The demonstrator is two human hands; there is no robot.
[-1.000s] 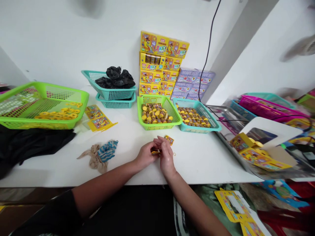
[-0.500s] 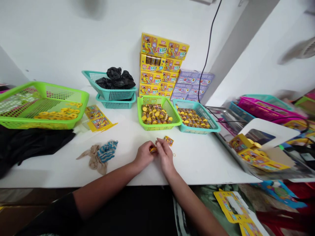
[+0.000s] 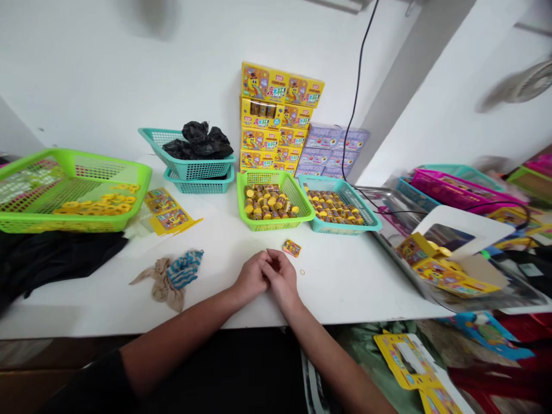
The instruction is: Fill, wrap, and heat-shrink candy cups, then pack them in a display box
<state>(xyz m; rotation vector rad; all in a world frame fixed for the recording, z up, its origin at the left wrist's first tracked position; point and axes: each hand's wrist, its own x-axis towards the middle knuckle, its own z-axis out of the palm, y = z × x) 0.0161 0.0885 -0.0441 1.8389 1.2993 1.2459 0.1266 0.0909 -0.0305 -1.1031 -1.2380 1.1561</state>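
My left hand (image 3: 252, 278) and my right hand (image 3: 280, 273) rest together on the white table (image 3: 353, 282), fingers folded against each other. Whatever they might hold is hidden. A small yellow printed label (image 3: 292, 248) lies just beyond my right hand, not touching it. A tiny ring (image 3: 302, 272) sits to the right of that hand. Straight ahead stands a green mesh basket (image 3: 276, 225) of yellow-capped cups, with a teal basket (image 3: 345, 229) of similar cups beside it.
Stacked yellow boxes (image 3: 276, 115) and purple boxes (image 3: 332, 144) stand at the back. To the left are a large green basket (image 3: 73, 225) of yellow rings, label sheets (image 3: 167, 214) and a striped cloth (image 3: 181, 269). A metal tray (image 3: 388, 204) sits at the right.
My hands have closed together, and the small yellow piece held between them no longer shows. The view has shifted slightly.
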